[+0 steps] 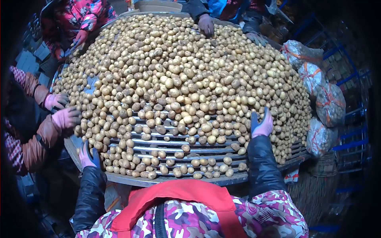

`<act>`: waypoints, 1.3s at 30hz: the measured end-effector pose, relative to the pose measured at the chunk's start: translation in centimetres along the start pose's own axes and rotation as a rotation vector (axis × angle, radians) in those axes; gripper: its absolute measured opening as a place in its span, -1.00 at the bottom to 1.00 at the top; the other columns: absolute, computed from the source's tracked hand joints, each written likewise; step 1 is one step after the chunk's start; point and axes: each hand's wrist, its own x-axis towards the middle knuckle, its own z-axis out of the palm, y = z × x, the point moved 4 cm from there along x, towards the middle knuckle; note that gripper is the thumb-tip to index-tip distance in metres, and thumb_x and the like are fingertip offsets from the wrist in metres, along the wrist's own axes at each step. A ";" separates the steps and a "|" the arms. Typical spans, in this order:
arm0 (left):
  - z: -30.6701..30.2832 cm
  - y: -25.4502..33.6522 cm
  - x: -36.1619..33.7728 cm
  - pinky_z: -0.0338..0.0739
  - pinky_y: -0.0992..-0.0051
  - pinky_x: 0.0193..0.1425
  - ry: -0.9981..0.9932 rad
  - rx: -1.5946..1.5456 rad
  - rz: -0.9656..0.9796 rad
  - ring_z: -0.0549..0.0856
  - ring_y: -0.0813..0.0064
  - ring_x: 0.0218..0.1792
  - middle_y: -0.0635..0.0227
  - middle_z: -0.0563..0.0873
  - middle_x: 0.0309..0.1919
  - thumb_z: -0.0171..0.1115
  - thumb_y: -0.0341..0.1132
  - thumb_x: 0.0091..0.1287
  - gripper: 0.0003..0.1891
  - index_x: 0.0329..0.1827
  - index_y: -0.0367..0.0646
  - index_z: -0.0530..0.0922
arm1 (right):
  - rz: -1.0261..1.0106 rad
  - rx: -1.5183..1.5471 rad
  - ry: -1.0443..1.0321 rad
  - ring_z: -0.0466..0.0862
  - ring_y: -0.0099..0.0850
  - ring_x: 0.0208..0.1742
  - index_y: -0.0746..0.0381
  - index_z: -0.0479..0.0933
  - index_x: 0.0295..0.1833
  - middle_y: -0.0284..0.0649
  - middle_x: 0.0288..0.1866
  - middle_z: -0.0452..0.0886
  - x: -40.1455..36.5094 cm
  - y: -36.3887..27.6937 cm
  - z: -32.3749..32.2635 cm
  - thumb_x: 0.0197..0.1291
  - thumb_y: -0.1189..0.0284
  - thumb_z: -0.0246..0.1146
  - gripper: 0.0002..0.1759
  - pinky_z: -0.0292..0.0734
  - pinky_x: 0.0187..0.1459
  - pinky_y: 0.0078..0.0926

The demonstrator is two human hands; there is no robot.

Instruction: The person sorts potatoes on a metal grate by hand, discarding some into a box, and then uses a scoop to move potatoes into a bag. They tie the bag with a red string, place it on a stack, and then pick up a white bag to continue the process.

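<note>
Left hand [88, 155] splayed open at rim of slatted table [139, 181], holding nothing. Right hand [262, 123] flat, empty, against potatoes [178, 95] heaped across table. I judge potatoes firm, roll-prone; cup singly around middle.

The left hand [88, 155] at the table rim [178, 181], right hand [262, 125] flat on the potatoes [178, 79] (co-workers' hands [206, 24] opposite).

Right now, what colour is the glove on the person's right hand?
Pink with dark blue, on the right hand; head view.
</note>
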 end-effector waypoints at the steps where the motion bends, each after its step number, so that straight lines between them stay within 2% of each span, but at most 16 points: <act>1: 0.0 -0.1 -0.1 0.31 0.06 0.51 -0.022 0.003 -0.011 0.42 -0.12 0.41 -0.08 0.45 0.40 0.28 -0.15 0.39 -0.43 0.44 -0.12 0.45 | 0.064 0.097 0.024 0.55 0.04 0.35 0.35 0.44 0.39 0.15 0.30 0.56 1.2 -1.3 1.3 0.19 0.06 0.43 -0.21 0.39 0.41 -0.10; 4: -0.2 -0.1 0.1 0.31 0.04 0.51 -0.063 0.016 -0.037 0.41 -0.13 0.42 -0.10 0.45 0.41 0.29 -0.16 0.39 -0.41 0.46 -0.12 0.42 | 0.222 0.151 -0.086 0.58 0.00 0.34 0.32 0.39 0.44 0.13 0.30 0.59 4.9 -5.4 3.8 0.18 0.01 0.43 -0.14 0.44 0.37 -0.16; 6: -0.5 0.3 -0.3 0.30 0.03 0.51 -0.059 0.040 -0.023 0.41 -0.13 0.42 -0.11 0.44 0.41 0.28 -0.17 0.39 -0.41 0.47 -0.12 0.42 | 0.224 0.406 -0.168 0.61 0.02 0.31 0.26 0.39 0.46 0.14 0.30 0.60 6.3 -9.1 5.3 0.18 -0.04 0.41 -0.13 0.47 0.34 -0.13; 8: -1.4 1.8 -0.3 0.28 0.04 0.53 -0.075 -0.001 -0.054 0.39 -0.13 0.44 -0.10 0.42 0.43 0.28 -0.19 0.39 -0.41 0.47 -0.10 0.42 | 0.130 0.433 -0.169 0.62 0.03 0.29 0.20 0.38 0.48 0.14 0.29 0.61 7.3 -10.6 8.6 0.18 -0.04 0.42 -0.13 0.48 0.32 -0.12; 9: -1.4 1.7 -0.3 0.28 0.04 0.53 -0.069 0.003 -0.048 0.38 -0.13 0.44 -0.09 0.42 0.43 0.28 -0.19 0.38 -0.41 0.47 -0.10 0.42 | 0.169 0.272 -0.352 0.65 0.00 0.27 0.15 0.39 0.49 0.13 0.25 0.64 8.2 -12.8 8.1 0.16 -0.01 0.45 -0.14 0.50 0.31 -0.14; 12: -1.4 1.6 -0.3 0.24 0.05 0.55 -0.062 0.002 -0.016 0.37 -0.12 0.46 -0.06 0.41 0.44 0.29 -0.19 0.37 -0.40 0.47 -0.16 0.42 | 0.191 0.524 -0.327 0.70 -0.09 0.21 0.14 0.48 0.43 0.06 0.20 0.69 7.8 -17.6 11.0 0.13 -0.04 0.48 -0.18 0.51 0.30 -0.20; 14: -1.2 1.2 -0.3 0.23 0.03 0.55 -0.084 0.005 -0.050 0.37 -0.12 0.45 -0.09 0.40 0.44 0.28 -0.18 0.37 -0.39 0.46 -0.18 0.42 | 0.166 0.518 -0.427 0.67 -0.10 0.25 0.23 0.50 0.40 0.07 0.24 0.66 7.4 -20.9 11.4 0.12 -0.03 0.49 -0.17 0.51 0.32 -0.24; 15: -1.0 1.1 -0.2 0.23 0.02 0.54 -0.077 0.020 -0.027 0.38 -0.13 0.44 -0.11 0.40 0.44 0.28 -0.18 0.37 -0.39 0.46 -0.18 0.42 | 0.062 0.530 -0.332 0.66 -0.11 0.27 0.30 0.50 0.38 0.09 0.25 0.65 7.1 -21.4 13.0 0.12 -0.03 0.50 -0.15 0.49 0.34 -0.23; 20: -0.4 0.7 -0.2 0.22 0.01 0.54 -0.088 0.010 -0.004 0.38 -0.14 0.44 -0.12 0.41 0.42 0.27 -0.16 0.39 -0.41 0.46 -0.16 0.42 | 0.263 0.613 -0.543 0.64 -0.04 0.26 0.30 0.41 0.44 0.17 0.22 0.63 4.5 -26.9 13.1 0.06 -0.09 0.52 -0.03 0.51 0.31 -0.18; 25: -0.1 0.2 0.1 0.21 0.02 0.56 -0.140 0.041 -0.040 0.34 -0.17 0.48 -0.17 0.39 0.45 0.22 -0.14 0.45 -0.42 0.49 -0.12 0.40 | -0.008 0.563 -0.579 0.60 0.13 0.24 0.23 0.39 0.39 0.20 0.40 0.39 0.2 -34.6 13.0 0.04 -0.21 0.46 -0.03 0.54 0.28 -0.05; 27: 0.0 0.0 0.2 0.23 0.03 0.55 -0.114 0.008 0.006 0.35 -0.14 0.47 -0.16 0.41 0.44 0.23 -0.17 0.45 -0.43 0.50 -0.11 0.39 | -0.018 0.696 -0.754 0.55 0.13 0.31 0.19 0.41 0.37 0.19 0.46 0.34 -0.5 -38.0 10.9 0.11 -0.22 0.38 -0.10 0.50 0.32 -0.04; 29: 0.4 -0.5 0.3 0.27 0.05 0.53 -0.095 -0.002 0.014 0.39 -0.11 0.46 -0.12 0.44 0.42 0.23 -0.19 0.44 -0.44 0.48 -0.13 0.40 | -0.059 0.676 -0.909 0.45 0.16 0.43 0.06 0.30 0.51 0.24 0.56 0.22 -2.7 -42.1 10.6 0.08 -0.22 0.39 -0.02 0.42 0.42 -0.05; 31: 1.0 -2.0 0.6 0.29 0.05 0.52 -0.087 -0.006 0.061 0.41 -0.10 0.44 -0.11 0.44 0.42 0.24 -0.20 0.44 -0.44 0.47 -0.14 0.40 | -0.296 0.547 -0.919 0.25 0.30 0.53 -0.03 0.12 0.65 0.15 0.67 0.05 -5.0 -44.3 7.9 0.09 -0.20 0.38 0.08 0.32 0.50 0.02; 34: 1.0 -1.9 0.8 0.35 0.06 0.47 -0.067 -0.011 0.124 0.49 -0.09 0.37 -0.09 0.50 0.37 0.23 -0.22 0.43 -0.46 0.44 -0.17 0.43 | -0.291 0.705 -1.075 0.13 0.29 0.61 -0.13 0.14 0.64 0.03 0.71 -0.03 -6.4 -43.9 5.9 0.10 -0.07 0.42 0.02 0.26 0.53 0.05; 35: 1.1 -2.0 1.0 0.37 0.07 0.45 -0.064 -0.005 0.106 0.51 -0.09 0.35 -0.09 0.53 0.34 0.23 -0.23 0.43 -0.47 0.43 -0.18 0.44 | -0.263 0.816 -1.067 0.19 0.22 0.60 -0.10 0.17 0.63 0.05 0.70 0.00 -6.6 -42.6 5.7 0.10 -0.03 0.44 0.00 0.25 0.54 0.04; 39: 2.0 -3.2 1.7 0.40 0.08 0.42 -0.040 0.028 0.102 0.55 -0.09 0.29 -0.09 0.59 0.27 0.23 -0.24 0.43 -0.48 0.41 -0.23 0.45 | -0.366 0.945 -0.690 0.35 0.10 0.54 0.19 0.29 0.54 0.16 0.57 0.28 -5.5 -32.5 3.4 0.22 0.04 0.41 -0.13 0.26 0.54 -0.10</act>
